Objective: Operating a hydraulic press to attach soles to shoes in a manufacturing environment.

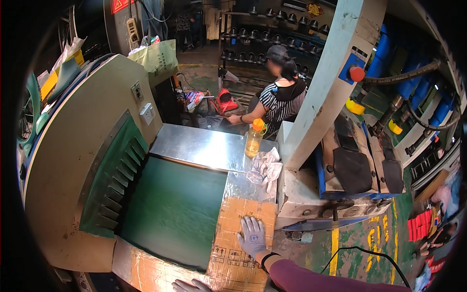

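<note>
My right hand (253,237), in a grey glove, lies flat with its fingers apart on the cardboard-covered edge (228,263) beside a green conveyor belt (175,209). At the lower rim of the picture, my left hand (189,286), gloved alike, rests with fingers stretched out on the near cardboard edge; only part of it shows. Neither hand holds anything. The belt's surface looks streaked and carries nothing visible. Ahead of my right hand, a crumpled pale cloth or pair of gloves (266,168) lies on the metal ledge, next to a bottle of yellow liquid with an orange cap (253,138).
A beige machine housing (58,194) with a green strip curtain (114,180) stands at the left. At the right are a pale post with a red button (356,74) and a press with dark pads (351,168). A person (282,92) sits beyond, before racks of dark parts (272,36).
</note>
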A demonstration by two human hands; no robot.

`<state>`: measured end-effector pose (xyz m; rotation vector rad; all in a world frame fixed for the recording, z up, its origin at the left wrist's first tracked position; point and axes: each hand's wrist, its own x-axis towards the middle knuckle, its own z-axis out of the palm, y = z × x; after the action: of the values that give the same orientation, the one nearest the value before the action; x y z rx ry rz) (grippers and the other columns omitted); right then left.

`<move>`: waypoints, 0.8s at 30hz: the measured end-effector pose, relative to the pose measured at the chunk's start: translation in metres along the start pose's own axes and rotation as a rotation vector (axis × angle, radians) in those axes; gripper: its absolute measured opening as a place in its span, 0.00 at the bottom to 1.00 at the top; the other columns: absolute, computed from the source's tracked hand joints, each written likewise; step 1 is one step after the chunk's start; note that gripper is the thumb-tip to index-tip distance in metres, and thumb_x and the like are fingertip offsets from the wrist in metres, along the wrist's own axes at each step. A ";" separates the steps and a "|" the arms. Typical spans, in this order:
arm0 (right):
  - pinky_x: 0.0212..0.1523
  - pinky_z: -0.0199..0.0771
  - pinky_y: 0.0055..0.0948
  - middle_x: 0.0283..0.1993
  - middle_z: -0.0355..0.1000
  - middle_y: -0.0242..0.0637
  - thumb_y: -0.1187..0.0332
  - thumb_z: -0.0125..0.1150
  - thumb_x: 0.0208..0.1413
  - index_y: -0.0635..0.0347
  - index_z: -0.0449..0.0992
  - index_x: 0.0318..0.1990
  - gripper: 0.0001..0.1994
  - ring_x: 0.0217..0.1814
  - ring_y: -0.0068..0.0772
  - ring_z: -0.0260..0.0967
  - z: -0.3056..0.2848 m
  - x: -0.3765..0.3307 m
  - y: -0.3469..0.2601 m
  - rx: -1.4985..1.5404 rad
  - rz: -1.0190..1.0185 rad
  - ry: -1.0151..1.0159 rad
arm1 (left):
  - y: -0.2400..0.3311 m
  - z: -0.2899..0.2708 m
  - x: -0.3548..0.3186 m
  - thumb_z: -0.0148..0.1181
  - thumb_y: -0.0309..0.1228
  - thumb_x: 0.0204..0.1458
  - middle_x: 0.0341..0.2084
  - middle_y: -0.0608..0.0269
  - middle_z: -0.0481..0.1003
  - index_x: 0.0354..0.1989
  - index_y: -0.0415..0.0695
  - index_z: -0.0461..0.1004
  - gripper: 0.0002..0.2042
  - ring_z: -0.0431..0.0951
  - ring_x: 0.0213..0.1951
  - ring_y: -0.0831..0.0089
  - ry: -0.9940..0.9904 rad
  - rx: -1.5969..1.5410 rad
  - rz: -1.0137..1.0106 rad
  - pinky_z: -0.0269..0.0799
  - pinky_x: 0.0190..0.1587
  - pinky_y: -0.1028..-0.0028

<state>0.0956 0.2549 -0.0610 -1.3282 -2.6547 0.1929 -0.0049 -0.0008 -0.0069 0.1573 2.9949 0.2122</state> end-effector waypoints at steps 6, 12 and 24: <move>0.72 0.45 0.48 0.70 0.58 0.39 0.51 0.53 0.58 0.57 0.61 0.66 0.31 0.73 0.42 0.50 0.001 0.000 0.001 0.002 0.002 -0.003 | 0.000 0.002 0.000 0.38 0.54 0.62 0.71 0.46 0.52 0.71 0.40 0.53 0.36 0.52 0.69 0.41 -0.016 0.026 -0.017 0.45 0.70 0.45; 0.72 0.45 0.49 0.70 0.58 0.39 0.52 0.53 0.59 0.57 0.61 0.67 0.31 0.74 0.42 0.50 0.002 -0.001 0.001 0.006 0.001 -0.011 | 0.000 0.001 -0.001 0.38 0.54 0.62 0.71 0.46 0.53 0.72 0.41 0.53 0.36 0.53 0.69 0.42 -0.018 0.051 -0.021 0.46 0.70 0.45; 0.73 0.44 0.48 0.71 0.57 0.39 0.51 0.51 0.59 0.57 0.60 0.67 0.31 0.74 0.42 0.49 0.000 -0.001 0.002 0.002 0.007 -0.030 | 0.002 -0.004 -0.002 0.39 0.54 0.62 0.70 0.45 0.55 0.71 0.38 0.54 0.36 0.53 0.69 0.42 -0.013 0.040 -0.014 0.45 0.70 0.46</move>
<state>0.0977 0.2553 -0.0615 -1.3444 -2.6746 0.2183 -0.0029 0.0005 -0.0025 0.1408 2.9878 0.1485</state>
